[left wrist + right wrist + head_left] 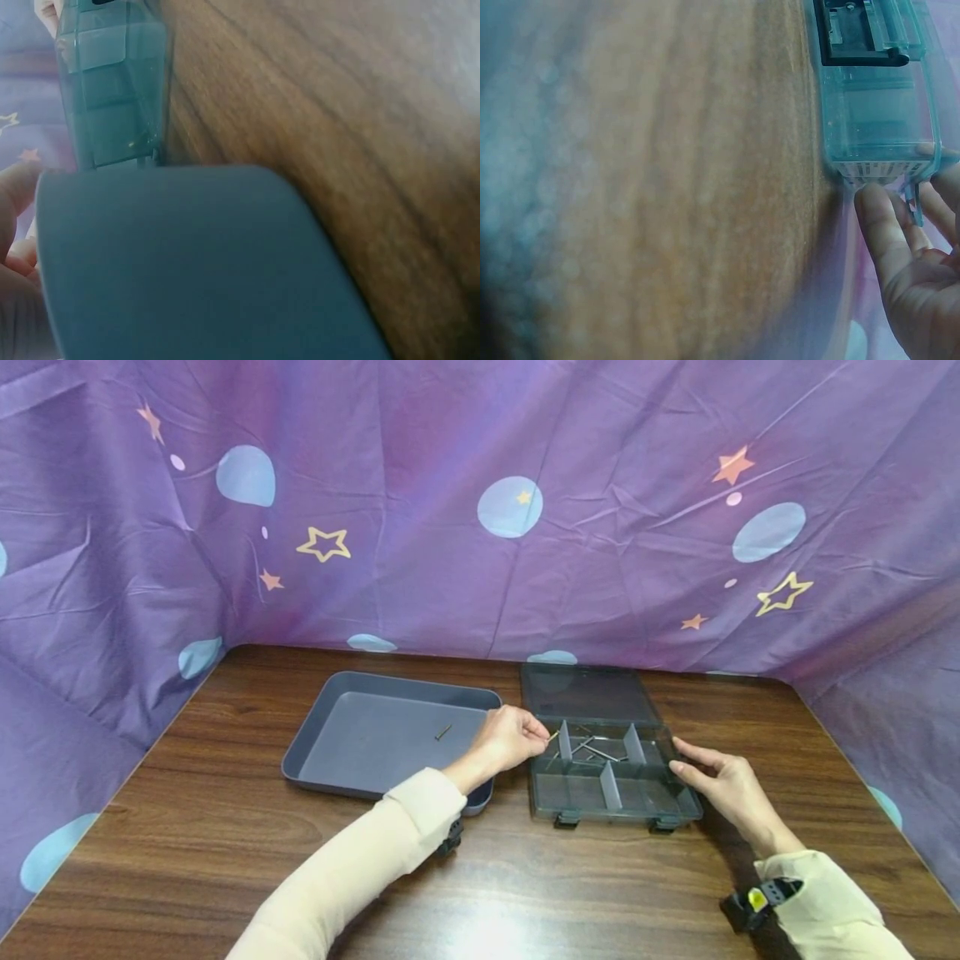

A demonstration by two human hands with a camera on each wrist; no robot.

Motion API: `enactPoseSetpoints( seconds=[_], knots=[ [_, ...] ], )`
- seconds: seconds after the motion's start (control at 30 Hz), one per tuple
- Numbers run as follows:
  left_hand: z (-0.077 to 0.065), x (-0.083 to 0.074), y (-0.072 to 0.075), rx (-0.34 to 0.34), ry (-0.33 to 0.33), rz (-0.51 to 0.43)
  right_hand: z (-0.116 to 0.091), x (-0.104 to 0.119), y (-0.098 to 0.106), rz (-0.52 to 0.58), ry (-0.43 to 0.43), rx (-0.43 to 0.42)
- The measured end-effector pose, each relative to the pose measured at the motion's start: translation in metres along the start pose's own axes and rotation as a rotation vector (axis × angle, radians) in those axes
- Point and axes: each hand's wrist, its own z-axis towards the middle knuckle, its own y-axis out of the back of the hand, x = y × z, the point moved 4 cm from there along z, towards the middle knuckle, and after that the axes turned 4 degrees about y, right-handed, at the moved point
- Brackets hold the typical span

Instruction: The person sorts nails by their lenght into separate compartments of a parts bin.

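Observation:
In the head view my left hand (510,737) pinches a small brass-coloured screw (554,736) between thumb and fingertips, over the back left compartment of a clear grey divided box (570,793). The box lies with its lid (592,693) folded back. Several long silver screws or nails (600,750) lie crossed in its back middle compartment. My right hand (727,785) touches the box's right end with thumb and fingers extended; the right wrist view shows the thumb (881,225) against the end wall. One more brass-coloured screw (443,732) lies in the grey tray (360,739).
The tray stands left of the box on the brown wooden table (225,810), its near right corner below my left forearm. Two black latches (567,819) stick out at the box's front. A purple curtain (420,577) with stars hangs behind the table.

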Motion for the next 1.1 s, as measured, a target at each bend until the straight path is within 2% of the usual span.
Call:
enactPoseSetpoints(
  seconds=[0.63, 1.1],
  knots=[
    [0.000, -0.004, -0.012, -0.043, -0.033, 0.096, 0.001, -0.001, -0.002, -0.008, 0.024, -0.019],
    [-0.002, -0.004, -0.012, -0.045, -0.050, 0.096, -0.001, 0.002, -0.001, -0.025, 0.003, -0.004]
  ],
)
